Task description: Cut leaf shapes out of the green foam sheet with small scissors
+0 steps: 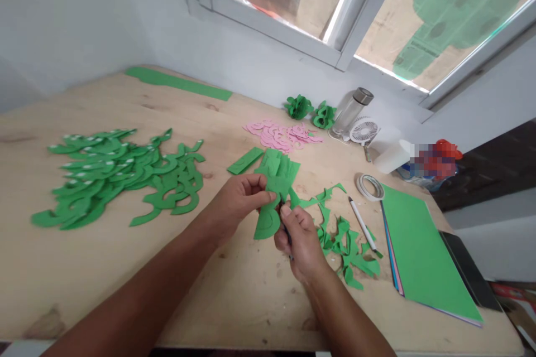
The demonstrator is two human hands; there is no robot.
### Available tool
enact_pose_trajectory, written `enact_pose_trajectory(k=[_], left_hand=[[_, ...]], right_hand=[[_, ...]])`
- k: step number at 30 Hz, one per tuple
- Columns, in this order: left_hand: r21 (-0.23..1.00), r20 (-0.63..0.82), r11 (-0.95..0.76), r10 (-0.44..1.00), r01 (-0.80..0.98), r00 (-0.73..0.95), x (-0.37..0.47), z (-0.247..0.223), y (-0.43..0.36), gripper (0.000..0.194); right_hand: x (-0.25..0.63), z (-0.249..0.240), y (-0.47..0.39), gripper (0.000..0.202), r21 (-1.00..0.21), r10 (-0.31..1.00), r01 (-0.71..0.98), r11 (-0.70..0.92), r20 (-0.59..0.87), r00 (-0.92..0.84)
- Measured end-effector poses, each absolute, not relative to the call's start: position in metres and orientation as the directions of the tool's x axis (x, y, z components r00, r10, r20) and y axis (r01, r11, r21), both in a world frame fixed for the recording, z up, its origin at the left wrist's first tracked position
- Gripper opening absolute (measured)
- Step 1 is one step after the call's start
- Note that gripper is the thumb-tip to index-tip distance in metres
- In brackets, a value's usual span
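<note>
A green paper piece [268,223] with a curved drawn line and a rounded edge is pinched between the thumb and fingers of my left hand [247,195]. My right hand [300,239] is closed around dark-handled scissors [288,232], whose blades meet the paper's right side. Just beyond my hands lie green paper strips [272,163], one of them apart at the left [245,160]. Green offcuts [345,242] are scattered to the right of my right hand. A big pile of curved green cutouts [104,170] spreads over the table on the left.
Pink cutouts [278,134], two green paper balls [298,106], a glass bottle [352,109] and a small fan [364,130] stand or lie toward the wall. On the right are a tape roll [370,187], a white pen [362,223] and stacked coloured sheets [427,251].
</note>
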State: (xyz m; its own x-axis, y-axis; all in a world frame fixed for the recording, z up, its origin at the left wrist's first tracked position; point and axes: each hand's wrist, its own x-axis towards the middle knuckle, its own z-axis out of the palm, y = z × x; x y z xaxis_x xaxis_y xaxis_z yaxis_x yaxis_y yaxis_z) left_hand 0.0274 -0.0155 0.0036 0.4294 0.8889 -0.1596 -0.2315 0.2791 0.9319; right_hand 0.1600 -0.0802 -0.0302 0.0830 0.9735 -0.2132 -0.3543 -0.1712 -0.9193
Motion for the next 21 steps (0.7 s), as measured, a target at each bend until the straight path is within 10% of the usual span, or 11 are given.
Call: enact_pose_trajectory(k=[21], left_hand=[[0.957, -0.142, 0.243, 0.872, -0.162, 0.469, 0.0260, -0.0017, -0.0127, 0.022]], right_hand=[[0.1613, -0.0318, -0.0799, 0.054, -0.928, 0.980, -0.343, -0.150, -0.186, 0.075]])
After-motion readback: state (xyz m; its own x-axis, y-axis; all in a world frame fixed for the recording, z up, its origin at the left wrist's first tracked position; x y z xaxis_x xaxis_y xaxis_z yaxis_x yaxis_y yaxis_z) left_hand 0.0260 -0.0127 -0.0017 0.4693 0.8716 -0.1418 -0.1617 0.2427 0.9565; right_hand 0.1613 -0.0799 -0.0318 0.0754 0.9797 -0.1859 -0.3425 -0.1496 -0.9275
